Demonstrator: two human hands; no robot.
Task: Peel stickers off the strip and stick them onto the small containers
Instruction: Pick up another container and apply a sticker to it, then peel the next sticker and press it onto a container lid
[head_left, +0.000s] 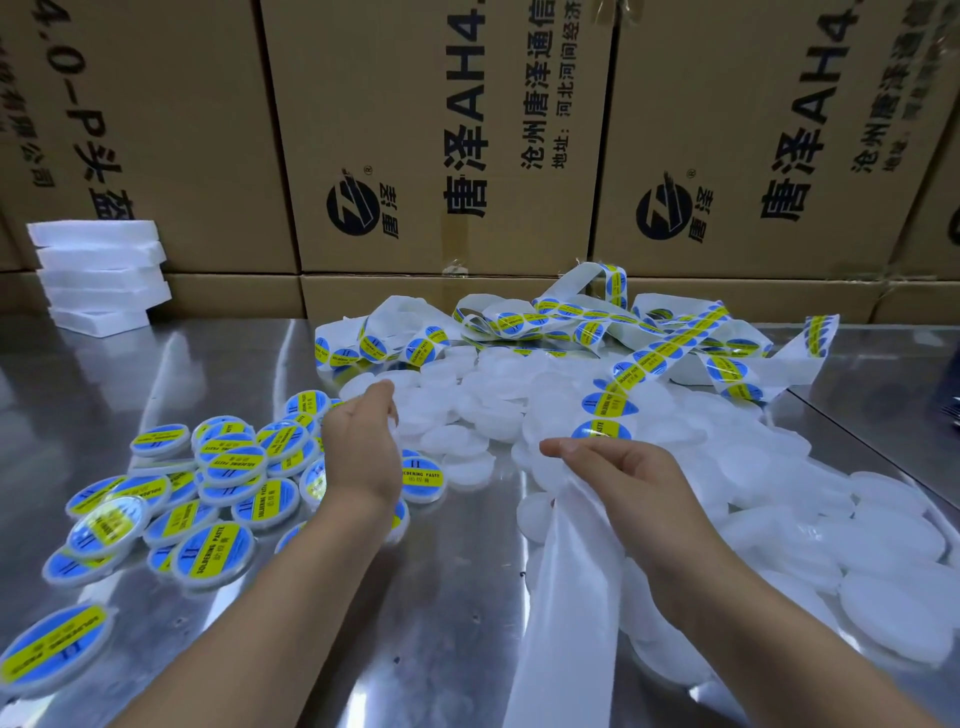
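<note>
Across the middle of the steel bench (441, 597), the right hand (623, 478) pinches the sticker strip (566, 571) just below a blue-and-yellow sticker (602, 431). The left hand (363, 447) reaches into the edge of the plain white containers (493, 410) with its fingers held close together; whether they grip one cannot be told. Labelled containers (228, 462) lie heaped beside the left wrist.

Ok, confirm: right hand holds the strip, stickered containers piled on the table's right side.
Not quite. In the head view the right hand holds the strip, but the stickered containers are piled on the table's left side.
</note>
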